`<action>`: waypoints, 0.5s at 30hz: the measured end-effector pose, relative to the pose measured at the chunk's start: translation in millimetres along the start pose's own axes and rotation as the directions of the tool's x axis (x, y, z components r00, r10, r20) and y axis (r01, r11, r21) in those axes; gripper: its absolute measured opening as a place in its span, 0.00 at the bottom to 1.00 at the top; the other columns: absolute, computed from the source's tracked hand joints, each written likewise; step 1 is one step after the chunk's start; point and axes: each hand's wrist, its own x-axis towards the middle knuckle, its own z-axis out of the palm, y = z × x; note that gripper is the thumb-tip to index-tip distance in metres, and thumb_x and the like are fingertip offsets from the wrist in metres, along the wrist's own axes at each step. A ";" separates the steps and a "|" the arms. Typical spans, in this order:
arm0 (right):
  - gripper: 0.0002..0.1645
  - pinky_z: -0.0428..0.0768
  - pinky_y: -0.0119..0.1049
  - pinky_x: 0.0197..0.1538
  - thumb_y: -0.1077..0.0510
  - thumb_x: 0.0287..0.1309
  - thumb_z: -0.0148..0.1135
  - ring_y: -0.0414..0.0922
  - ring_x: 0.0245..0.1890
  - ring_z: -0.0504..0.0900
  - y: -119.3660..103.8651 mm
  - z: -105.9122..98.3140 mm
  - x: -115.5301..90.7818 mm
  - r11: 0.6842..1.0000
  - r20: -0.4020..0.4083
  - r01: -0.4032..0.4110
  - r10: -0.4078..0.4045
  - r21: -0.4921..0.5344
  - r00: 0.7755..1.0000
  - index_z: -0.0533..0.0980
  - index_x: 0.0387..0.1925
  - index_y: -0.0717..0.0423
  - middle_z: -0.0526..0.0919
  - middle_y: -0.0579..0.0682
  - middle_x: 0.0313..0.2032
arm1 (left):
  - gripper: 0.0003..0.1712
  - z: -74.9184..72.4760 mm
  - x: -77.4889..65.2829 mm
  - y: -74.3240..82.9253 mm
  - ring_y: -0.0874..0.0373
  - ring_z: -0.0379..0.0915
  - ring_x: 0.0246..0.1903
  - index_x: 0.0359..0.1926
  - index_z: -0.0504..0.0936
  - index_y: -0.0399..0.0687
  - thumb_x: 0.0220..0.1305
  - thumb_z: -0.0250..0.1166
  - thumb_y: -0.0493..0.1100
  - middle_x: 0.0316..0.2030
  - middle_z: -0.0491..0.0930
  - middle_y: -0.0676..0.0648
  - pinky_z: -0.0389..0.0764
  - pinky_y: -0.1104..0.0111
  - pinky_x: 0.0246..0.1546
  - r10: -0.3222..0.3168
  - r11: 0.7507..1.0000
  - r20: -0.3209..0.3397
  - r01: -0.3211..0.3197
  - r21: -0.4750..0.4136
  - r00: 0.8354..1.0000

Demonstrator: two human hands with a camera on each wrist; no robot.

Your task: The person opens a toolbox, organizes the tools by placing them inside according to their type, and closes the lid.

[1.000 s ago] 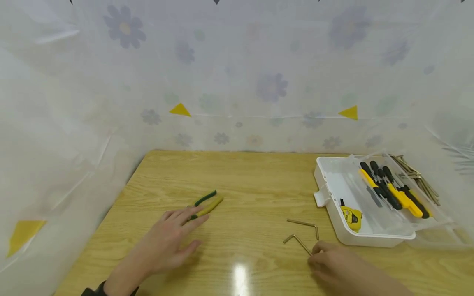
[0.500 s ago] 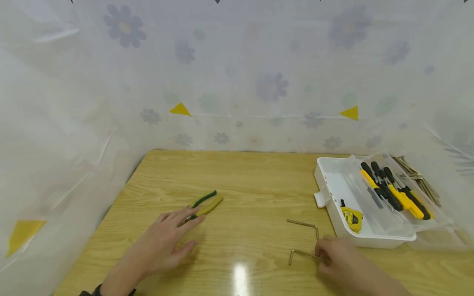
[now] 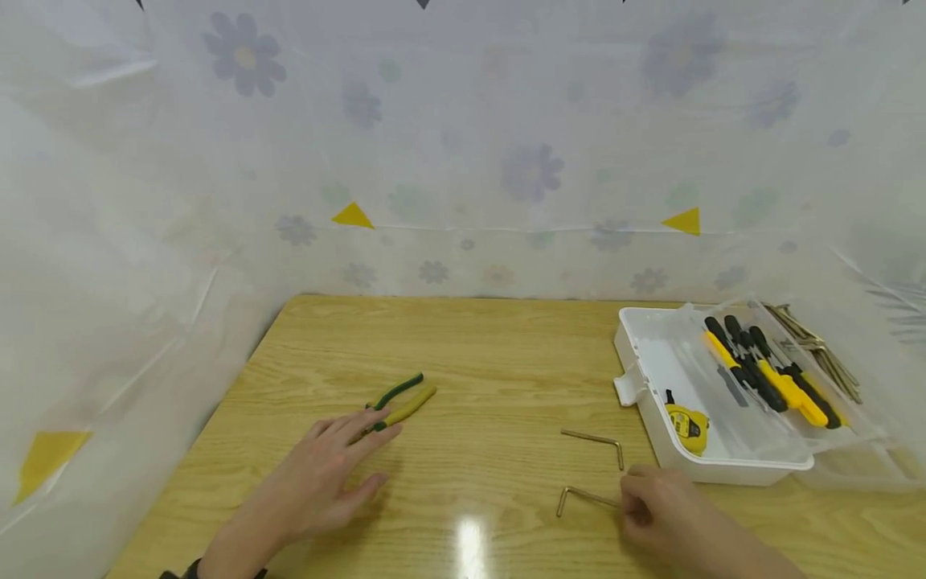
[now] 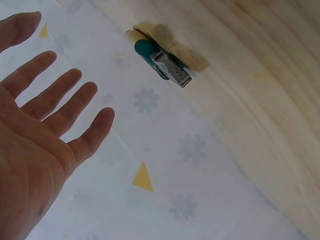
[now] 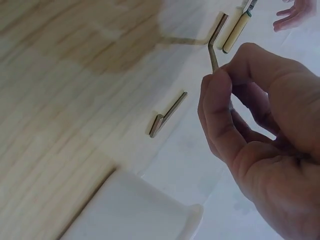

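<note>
Between thumb and fingertips, my right hand (image 3: 661, 511) pinches the long arm of a brass-coloured hex key (image 3: 587, 494), whose short bent end points toward me. In the right wrist view that hex key (image 5: 215, 45) sticks out beyond the fingertips. A second hex key (image 3: 596, 438) lies on the table just beyond it. My left hand (image 3: 325, 474) is spread with straight, relaxed fingers and holds nothing. Its fingertips overlap the head end of pliers (image 3: 408, 404) with green and yellow handles in the head view; the left wrist view shows the pliers (image 4: 167, 65) apart from the fingers.
At the right stands a white toolbox (image 3: 738, 473) holding a yellow tape measure (image 3: 689, 429). Its clear tray carries several black-and-yellow screwdrivers (image 3: 767, 378) and more hex keys (image 3: 832, 362). A flowered sheet (image 3: 463, 161) hangs behind the wooden table (image 3: 492, 346).
The hex key in my right hand has turned, its short end swinging from pointing left to pointing toward me. My right hand shifted slightly right; the left drew back slightly.
</note>
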 end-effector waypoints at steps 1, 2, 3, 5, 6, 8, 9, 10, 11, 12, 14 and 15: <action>0.23 0.65 0.23 0.26 0.68 0.37 0.70 0.23 0.24 0.60 -0.2 0.1 0.0 1.000 -0.014 0.007 -0.007 0.005 1.000 0.69 0.20 0.37 0.66 0.27 0.23 | 0.36 0.5 -0.3 -0.1 0.50 0.79 0.61 0.68 0.77 0.56 0.59 0.74 0.51 0.65 0.78 0.48 0.82 0.51 0.51 0.002 1.000 -0.004 -0.002 0.001 1.000; 0.23 0.65 0.23 0.26 0.68 0.37 0.70 0.23 0.24 0.61 -0.5 0.1 0.0 1.000 -0.011 0.003 -0.003 0.011 1.000 0.69 0.20 0.37 0.66 0.26 0.23 | 0.36 1.0 -0.7 -0.2 0.51 0.79 0.60 0.68 0.77 0.56 0.59 0.74 0.51 0.65 0.78 0.48 0.82 0.52 0.51 0.003 1.000 -0.006 -0.003 0.002 1.000; 0.22 0.66 0.23 0.27 0.68 0.39 0.69 0.23 0.25 0.62 -0.8 -0.4 0.3 1.000 0.021 -0.021 0.021 0.023 1.000 0.71 0.21 0.37 0.67 0.26 0.23 | 0.36 1.5 -1.2 -0.3 0.51 0.79 0.60 0.69 0.77 0.56 0.58 0.74 0.50 0.65 0.79 0.48 0.82 0.52 0.51 0.004 1.000 -0.008 -0.004 0.004 1.000; 0.18 0.70 0.25 0.28 0.67 0.44 0.69 0.24 0.26 0.65 -0.9 -1.6 0.6 0.995 0.093 -0.071 0.065 0.067 0.994 0.76 0.24 0.39 0.72 0.26 0.25 | 0.36 2.5 -1.9 -0.3 0.51 0.79 0.60 0.69 0.76 0.57 0.58 0.74 0.50 0.65 0.79 0.48 0.82 0.52 0.51 0.006 1.000 -0.010 -0.006 0.006 1.000; 0.15 0.72 0.26 0.29 0.67 0.47 0.69 0.24 0.27 0.66 -0.7 -2.5 1.0 0.991 0.142 -0.104 0.091 0.089 0.986 0.78 0.27 0.40 0.75 0.27 0.26 | 0.37 2.9 -2.3 -0.3 0.51 0.79 0.60 0.69 0.76 0.57 0.58 0.74 0.50 0.65 0.79 0.48 0.82 0.52 0.50 0.008 1.000 -0.012 -0.008 0.007 1.000; 0.13 0.73 0.27 0.30 0.65 0.51 0.70 0.25 0.27 0.67 -0.8 -3.1 1.4 0.987 0.196 -0.121 0.100 0.102 0.975 0.81 0.29 0.41 0.76 0.28 0.28 | 0.37 3.4 -2.9 -0.5 0.51 0.79 0.60 0.69 0.76 0.56 0.58 0.74 0.50 0.64 0.79 0.48 0.82 0.52 0.50 0.008 1.000 -0.018 -0.008 0.007 1.000; 0.12 0.73 0.27 0.30 0.64 0.53 0.69 0.25 0.27 0.67 -1.1 -3.3 2.0 0.983 0.231 -0.141 0.112 0.114 0.966 0.81 0.29 0.41 0.76 0.29 0.27 | 0.37 3.6 -3.1 -0.7 0.51 0.79 0.60 0.69 0.77 0.56 0.58 0.74 0.50 0.64 0.79 0.48 0.82 0.52 0.50 0.009 1.000 -0.022 -0.009 0.007 1.000; 0.13 0.73 0.27 0.29 0.65 0.53 0.68 0.25 0.26 0.67 -1.7 -3.2 2.5 0.979 0.257 -0.157 0.121 0.126 0.959 0.81 0.27 0.41 0.75 0.29 0.26 | 0.37 3.6 -3.1 -0.9 0.51 0.79 0.60 0.68 0.77 0.56 0.57 0.74 0.50 0.64 0.79 0.48 0.82 0.52 0.50 0.009 1.000 -0.025 -0.009 0.007 1.000; 0.14 0.72 0.26 0.28 0.66 0.53 0.68 0.25 0.25 0.66 -2.1 -2.8 2.9 0.982 0.265 -0.142 0.105 0.125 0.958 0.79 0.24 0.41 0.74 0.29 0.25 | 0.37 3.6 -3.2 -1.1 0.51 0.79 0.60 0.68 0.77 0.55 0.57 0.75 0.50 0.64 0.79 0.48 0.82 0.52 0.49 0.008 1.000 -0.028 -0.007 0.007 1.000; 0.17 0.70 0.25 0.26 0.66 0.52 0.67 0.25 0.24 0.64 -2.6 -2.5 3.5 0.983 0.278 -0.140 0.101 0.121 0.955 0.77 0.21 0.40 0.71 0.29 0.23 | 0.37 3.4 -3.2 -1.2 0.51 0.79 0.59 0.68 0.77 0.55 0.57 0.75 0.50 0.65 0.79 0.48 0.82 0.52 0.49 0.006 1.000 -0.028 -0.006 0.004 1.000; 0.20 0.66 0.24 0.24 0.68 0.49 0.65 0.25 0.22 0.62 -4.1 -1.3 4.0 0.985 0.283 -0.124 0.086 0.120 0.955 0.72 0.17 0.39 0.66 0.29 0.21 | 0.36 3.2 -3.2 -1.5 0.51 0.79 0.59 0.68 0.77 0.55 0.57 0.75 0.50 0.65 0.79 0.48 0.82 0.52 0.49 0.001 1.000 -0.028 -0.001 0.001 1.000; 0.21 0.66 0.24 0.24 0.69 0.48 0.65 0.25 0.22 0.62 -4.7 -1.2 4.0 0.983 0.291 -0.132 0.090 0.126 0.953 0.71 0.17 0.38 0.66 0.29 0.21 | 0.36 3.1 -3.4 -1.5 0.51 0.79 0.59 0.68 0.77 0.55 0.57 0.75 0.50 0.65 0.79 0.48 0.83 0.52 0.49 -0.003 1.000 -0.025 0.003 0.000 1.000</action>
